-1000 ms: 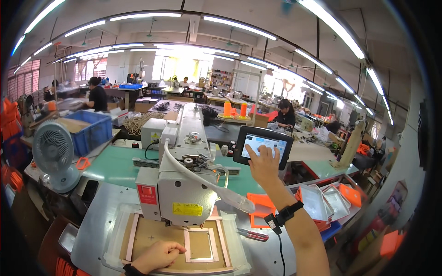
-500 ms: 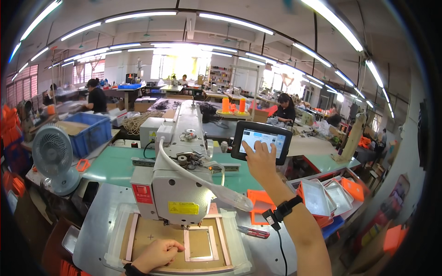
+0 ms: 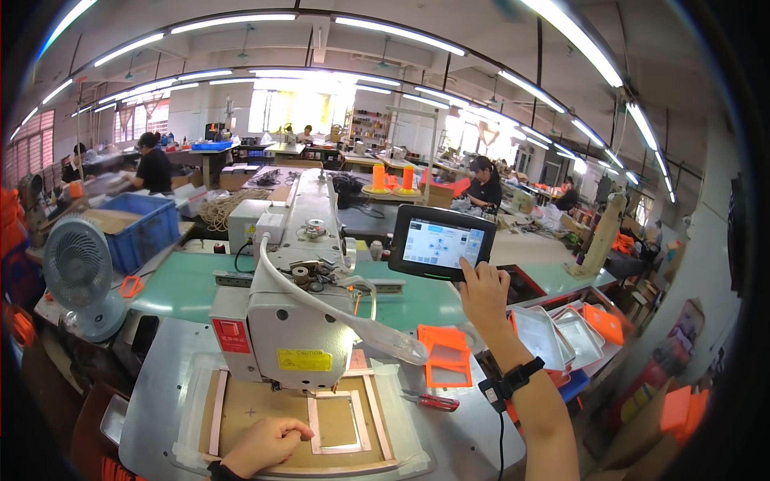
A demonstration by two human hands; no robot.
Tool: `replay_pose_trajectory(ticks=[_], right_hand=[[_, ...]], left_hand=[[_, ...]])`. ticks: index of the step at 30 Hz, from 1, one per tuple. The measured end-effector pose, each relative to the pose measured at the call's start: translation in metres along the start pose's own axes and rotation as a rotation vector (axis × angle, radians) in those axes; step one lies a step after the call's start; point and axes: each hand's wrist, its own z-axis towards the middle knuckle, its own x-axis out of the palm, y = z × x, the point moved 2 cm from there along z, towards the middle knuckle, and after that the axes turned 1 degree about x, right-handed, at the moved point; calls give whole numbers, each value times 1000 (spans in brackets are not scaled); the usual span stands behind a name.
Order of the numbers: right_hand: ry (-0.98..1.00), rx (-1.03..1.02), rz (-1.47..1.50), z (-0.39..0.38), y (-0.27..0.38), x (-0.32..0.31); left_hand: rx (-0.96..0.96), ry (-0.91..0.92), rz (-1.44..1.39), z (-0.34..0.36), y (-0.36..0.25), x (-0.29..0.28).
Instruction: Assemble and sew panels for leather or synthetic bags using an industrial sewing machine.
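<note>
My right hand [image 3: 484,293] is raised at the black-framed touchscreen [image 3: 439,240], index finger at the lower right of its display, fingers apart and holding nothing. My left hand [image 3: 263,446] rests palm down, loosely closed, on a brown template board [image 3: 234,417], left of a small pale-bordered rectangular frame [image 3: 361,421] set in it. The head of a white industrial sewing machine [image 3: 297,325] stands over the board. A red-handled cutter [image 3: 437,402] lies on the metal plate to the board's right.
Orange frames [image 3: 445,354] and stacked trays [image 3: 539,337] sit at the right. A fan [image 3: 76,264], blue crate [image 3: 144,228] and green worktop [image 3: 176,280] are at the left. Orange thread cones [image 3: 378,176] stand behind. Co-workers [image 3: 483,188] sit at farther tables.
My right hand has moved from the middle of the screen down and right to its lower edge, and the display looks different. My left hand has stayed on the board; the view has shifted slightly.
</note>
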Motion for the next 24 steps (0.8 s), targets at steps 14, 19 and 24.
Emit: replay_pose_trajectory(ticks=[14, 19, 24], right_hand=[[512, 33, 911, -38, 78, -25], [968, 56, 1421, -68, 187, -36], [949, 69, 1290, -81, 228, -17]], left_hand=[[109, 35, -56, 8, -2, 4], [132, 3, -256, -1, -3, -8], [283, -68, -409, -4, -3, -15]])
